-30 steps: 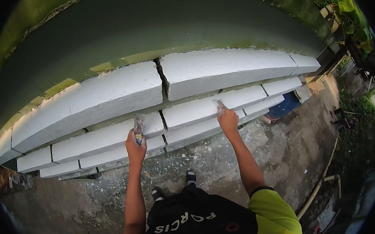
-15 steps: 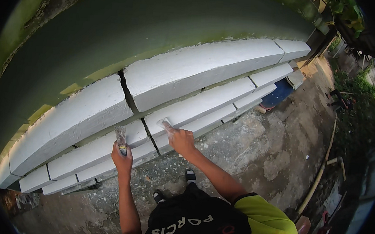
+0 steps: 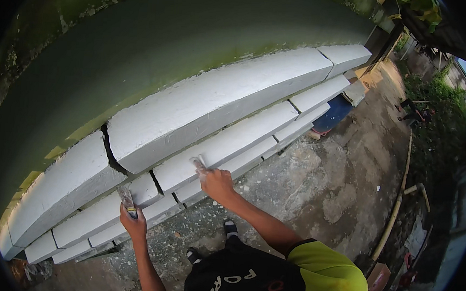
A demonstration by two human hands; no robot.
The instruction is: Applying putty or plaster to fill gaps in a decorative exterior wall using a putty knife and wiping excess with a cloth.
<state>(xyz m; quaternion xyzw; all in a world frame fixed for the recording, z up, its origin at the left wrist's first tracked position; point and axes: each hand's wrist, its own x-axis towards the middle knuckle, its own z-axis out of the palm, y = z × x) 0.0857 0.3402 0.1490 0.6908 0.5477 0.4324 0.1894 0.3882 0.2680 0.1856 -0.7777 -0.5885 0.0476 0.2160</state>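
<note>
one scraper (image 3: 125,196) in closed left hand (image 3: 133,222), another (image 3: 201,167) in closed right hand (image 3: 218,184), blocks (image 3: 239,131) beneath

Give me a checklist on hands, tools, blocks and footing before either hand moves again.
1. Left hand closed on its scraper: ok, fingers wrap the handle.
2. Right hand closed on its flat tool: ok.
3. Flat tool over a white block: ok, in the second row from the green wall.
4. Pressure on that block: cannot tell.
5. Wall-side row without gaps: not ok, a dark gap separates two blocks.
6. Feet on the ground: ok.
</note>
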